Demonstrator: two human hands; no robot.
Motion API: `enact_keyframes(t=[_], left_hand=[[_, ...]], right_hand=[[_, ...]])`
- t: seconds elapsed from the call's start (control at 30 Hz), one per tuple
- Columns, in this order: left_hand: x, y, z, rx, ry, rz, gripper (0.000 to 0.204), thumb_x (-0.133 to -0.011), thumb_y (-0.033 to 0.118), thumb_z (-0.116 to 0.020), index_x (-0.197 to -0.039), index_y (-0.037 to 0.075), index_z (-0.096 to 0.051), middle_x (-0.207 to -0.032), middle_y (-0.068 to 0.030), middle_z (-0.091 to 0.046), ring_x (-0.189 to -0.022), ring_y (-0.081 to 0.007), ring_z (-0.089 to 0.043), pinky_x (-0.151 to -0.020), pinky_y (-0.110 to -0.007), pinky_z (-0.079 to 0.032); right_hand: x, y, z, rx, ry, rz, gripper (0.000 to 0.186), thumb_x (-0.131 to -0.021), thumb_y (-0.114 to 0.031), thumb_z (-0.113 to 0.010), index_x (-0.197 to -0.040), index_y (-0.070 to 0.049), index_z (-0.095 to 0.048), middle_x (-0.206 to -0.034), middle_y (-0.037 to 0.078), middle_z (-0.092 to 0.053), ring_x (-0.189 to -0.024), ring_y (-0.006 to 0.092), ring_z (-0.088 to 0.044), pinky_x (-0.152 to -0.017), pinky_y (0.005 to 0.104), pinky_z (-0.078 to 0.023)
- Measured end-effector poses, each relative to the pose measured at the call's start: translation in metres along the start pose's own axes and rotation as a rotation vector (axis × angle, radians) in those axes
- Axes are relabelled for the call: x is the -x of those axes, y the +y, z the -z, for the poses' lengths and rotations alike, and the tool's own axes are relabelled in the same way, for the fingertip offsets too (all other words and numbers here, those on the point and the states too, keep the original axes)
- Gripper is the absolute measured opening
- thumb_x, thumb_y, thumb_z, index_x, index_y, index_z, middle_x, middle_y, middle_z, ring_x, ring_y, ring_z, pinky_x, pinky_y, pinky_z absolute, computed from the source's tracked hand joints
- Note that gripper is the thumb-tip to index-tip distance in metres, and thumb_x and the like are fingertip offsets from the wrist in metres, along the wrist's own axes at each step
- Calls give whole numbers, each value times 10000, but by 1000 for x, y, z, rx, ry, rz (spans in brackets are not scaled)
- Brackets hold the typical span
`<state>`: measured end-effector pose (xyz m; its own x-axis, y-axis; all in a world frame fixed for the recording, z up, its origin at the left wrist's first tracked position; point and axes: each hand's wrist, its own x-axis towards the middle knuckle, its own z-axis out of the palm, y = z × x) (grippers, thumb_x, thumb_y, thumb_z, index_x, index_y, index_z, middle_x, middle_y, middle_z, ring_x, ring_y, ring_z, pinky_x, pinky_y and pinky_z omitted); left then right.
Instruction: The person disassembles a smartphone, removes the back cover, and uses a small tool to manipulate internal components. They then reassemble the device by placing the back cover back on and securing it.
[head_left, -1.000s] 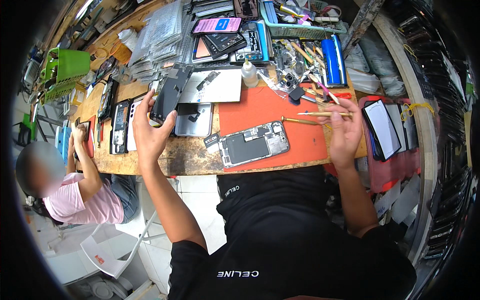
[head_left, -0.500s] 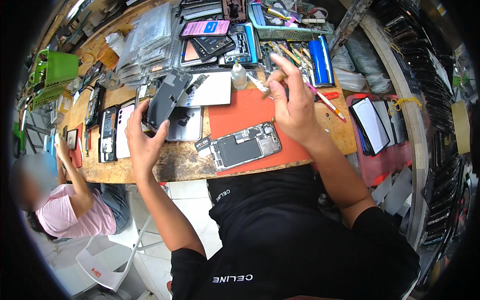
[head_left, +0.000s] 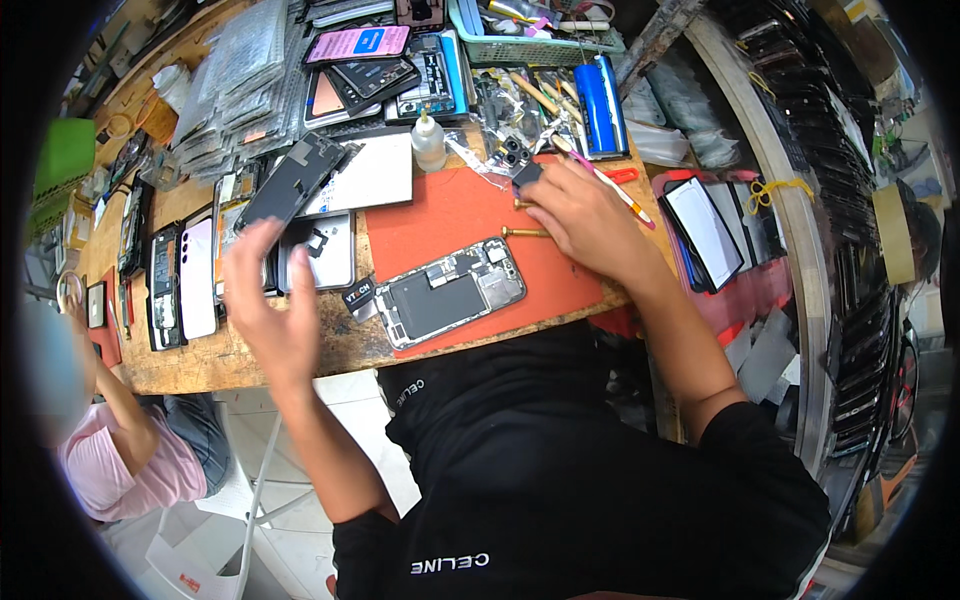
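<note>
Though aslant, opened phone (head_left: 450, 295) lengthwise left-to-right.

Left hand (head_left: 272, 305) — off dark panel (head_left: 292, 182), fingers spread | right hand (head_left: 590, 222) — now at far-right part of orange mat (head_left: 435, 207)

The mat (head_left: 400, 215) is coloured plain orange, the opened phone (head_left: 415, 303) black and silver, the screwdriver (head_left: 530, 233) brassy gold, the box (head_left: 375, 175) white, the cylinder (head_left: 597, 110) bright blue, the basket (head_left: 540, 48) pale green, while the brown wooden tabletop (head_left: 180, 372) is blotched darker.
</note>
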<state>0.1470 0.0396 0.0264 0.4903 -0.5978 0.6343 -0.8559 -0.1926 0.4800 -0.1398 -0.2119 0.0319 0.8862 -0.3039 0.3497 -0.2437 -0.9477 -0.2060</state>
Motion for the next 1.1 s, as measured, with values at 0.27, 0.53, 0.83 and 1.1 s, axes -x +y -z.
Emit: enact_keyframes(t=[0.27, 0.53, 0.83, 1.1], left_hand=[[51, 43, -45, 208, 107, 95, 54, -986, 37, -758, -1036, 27, -742, -976, -118, -726, -993, -305, -670, -951, -427, -483], [55, 37, -44, 193, 136, 124, 78, -966, 21, -752, -1043, 33, -747, -975, -106, -729, -978, -297, -660, -949, -427, -484], [56, 37, -44, 126, 95, 121, 90, -933, 51, -795, -1018, 69, -770, -966, -87, -718, -1025, -286, -660, -981, -416, -458], [45, 51, -39, 128, 109, 147, 141, -918, 89, -837, -1057, 92, -813, -985, -48, -762, -1107, -276, -660, -1062, -422, -425]], right_hand=[[-25, -17, 3, -131, 93, -112, 194, -999, -66, -703, -1128, -8, -570, -994, 172, -685, -871, 371, -733, -739, 478, -580], [-99, -56, -42, -638, 472, -42, 154, -1030, 45, -657, -1171, 9, -608, -1028, 202, -760, -955, 391, -785, -810, 454, -617], [-113, -53, -68, -547, 473, -11, 166, -1026, 42, -671, -1182, 7, -624, -1010, 193, -770, -939, 361, -795, -791, 436, -620], [-75, -79, -31, -903, 476, -44, 189, -1056, 52, -643, -1240, 32, -606, -1074, 157, -784, -1014, 233, -813, -878, 348, -652]])
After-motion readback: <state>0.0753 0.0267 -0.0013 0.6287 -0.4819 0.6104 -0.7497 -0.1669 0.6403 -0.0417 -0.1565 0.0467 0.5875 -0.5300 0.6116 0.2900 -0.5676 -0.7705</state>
